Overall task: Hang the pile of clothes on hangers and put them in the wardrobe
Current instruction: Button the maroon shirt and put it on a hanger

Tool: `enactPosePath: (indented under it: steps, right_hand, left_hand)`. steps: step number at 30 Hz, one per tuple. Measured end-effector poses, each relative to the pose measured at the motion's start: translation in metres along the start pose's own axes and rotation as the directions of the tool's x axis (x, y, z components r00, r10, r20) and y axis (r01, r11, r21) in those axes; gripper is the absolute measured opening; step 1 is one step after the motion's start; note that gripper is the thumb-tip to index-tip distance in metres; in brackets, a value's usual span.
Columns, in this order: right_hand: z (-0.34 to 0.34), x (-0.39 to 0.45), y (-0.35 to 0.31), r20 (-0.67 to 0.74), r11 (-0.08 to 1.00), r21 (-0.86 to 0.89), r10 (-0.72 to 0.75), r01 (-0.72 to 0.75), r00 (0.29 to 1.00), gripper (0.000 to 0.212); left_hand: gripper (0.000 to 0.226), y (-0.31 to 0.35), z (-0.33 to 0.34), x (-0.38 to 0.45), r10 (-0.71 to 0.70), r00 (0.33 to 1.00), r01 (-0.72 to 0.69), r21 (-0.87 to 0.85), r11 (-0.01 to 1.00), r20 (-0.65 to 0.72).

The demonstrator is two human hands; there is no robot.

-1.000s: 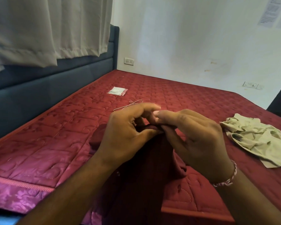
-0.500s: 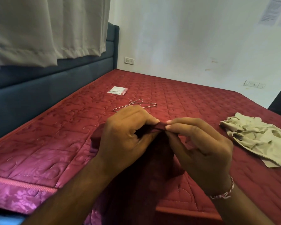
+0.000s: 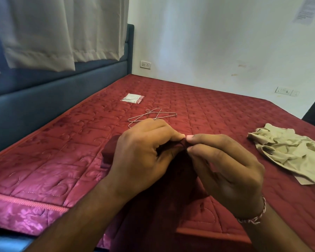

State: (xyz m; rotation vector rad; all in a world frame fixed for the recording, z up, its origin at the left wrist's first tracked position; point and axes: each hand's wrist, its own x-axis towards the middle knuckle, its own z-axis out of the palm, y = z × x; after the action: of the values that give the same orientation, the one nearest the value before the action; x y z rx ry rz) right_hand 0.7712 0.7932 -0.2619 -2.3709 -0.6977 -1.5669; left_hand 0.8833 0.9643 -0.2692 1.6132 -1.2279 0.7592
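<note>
Maroon cloth, dark and soft: the garment (image 3: 173,180) is bunched between both hands at the near edge of the mattress (image 3: 225,113), its lower part hanging toward the camera. Left hand (image 3: 144,157) has fingers curled round a fold of it; right hand (image 3: 224,170) pinches the same fold between thumb and forefinger, tips of the two hands almost touching. Both hands gripping cloth.

Wire hangers (image 3: 151,116) lie on the mattress just beyond the left hand, not in contact with the garment. Beige garment (image 3: 287,157) lies crumpled well to the right. No wardrobe in view.

Risks, as judged:
- Garment colour is near that of the mattress; an edge or neck opening is easily misread, so the wrong fold may go on the hanger.
- The hangers overlap; lifting one may drag the other along.
- Thin wire and slack cloth: the garment may slide off a shoulder.

Writing: small packet (image 3: 132,98) near the headboard and a paper sheet (image 3: 308,10) on the wall both carry print, too small to read. No brand legible.
</note>
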Motion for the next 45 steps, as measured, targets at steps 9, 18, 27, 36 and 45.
enactPosePath:
  steps: [9, 18, 27, 36, 45]
  right_hand:
    - [0.008, 0.000, -0.004, -0.029, 0.989, 0.081, 0.128, -0.125, 0.991, 0.003]
    - [0.011, -0.004, -0.017, -0.106, 0.951, 0.155, 0.284, -0.267, 0.953, 0.004]
    - [0.015, -0.005, -0.029, -0.101, 0.913, 0.262, 0.349, -0.313, 0.932, 0.009]
    - [0.016, 0.001, -0.017, 0.165, 0.725, 0.438, 0.517, -0.532, 0.840, 0.016]
    - [0.028, -0.006, -0.001, 0.341, 0.255, 0.539, 0.806, -0.803, 0.484, 0.009]
  left_hand:
    - [0.013, 0.001, -0.004, 0.003, -0.158, 0.981, 0.171, -0.115, 0.979, 0.113]
    - [0.017, 0.011, 0.000, -0.002, -0.291, 0.954, 0.298, -0.341, 0.892, 0.073]
    - [0.011, 0.023, 0.013, -0.019, -0.286, 0.938, 0.204, -0.355, 0.912, -0.197]
    - [0.015, 0.019, 0.021, -0.019, -0.271, 0.941, 0.219, -0.245, 0.944, -0.201]
    - [0.028, -0.017, -0.018, -0.002, -0.116, 0.983, 0.103, 0.094, 0.990, 0.143]
